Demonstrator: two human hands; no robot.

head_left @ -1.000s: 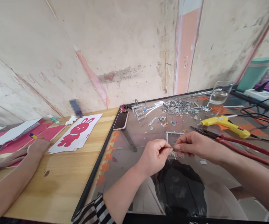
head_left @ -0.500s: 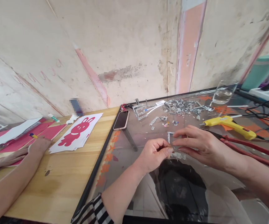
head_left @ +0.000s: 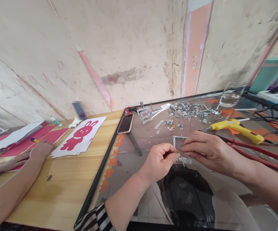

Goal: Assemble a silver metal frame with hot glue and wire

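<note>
My left hand pinches a thin, pale sliver between thumb and forefinger, above the glass-topped table. Close to its right, my right hand has its fingers bent together, its fingertips beside the left thumb; whatever they grip is too small to make out. Partly hidden behind and under both hands lies a small silvery frame. Beyond them spreads a pile of silvery pieces, with a few small bits nearer. Another silvery framework stands at the back left of the glass.
A phone lies at the left edge. On the right are a yellow glue gun, red-handled pliers, a glass of water and cables. Another person's arms rest on the wooden table near red paper and rabbit sheets.
My right hand's fingers have drawn closer together and its fingertips have come down beside my left thumb. More of the small frame's top edge shows.
</note>
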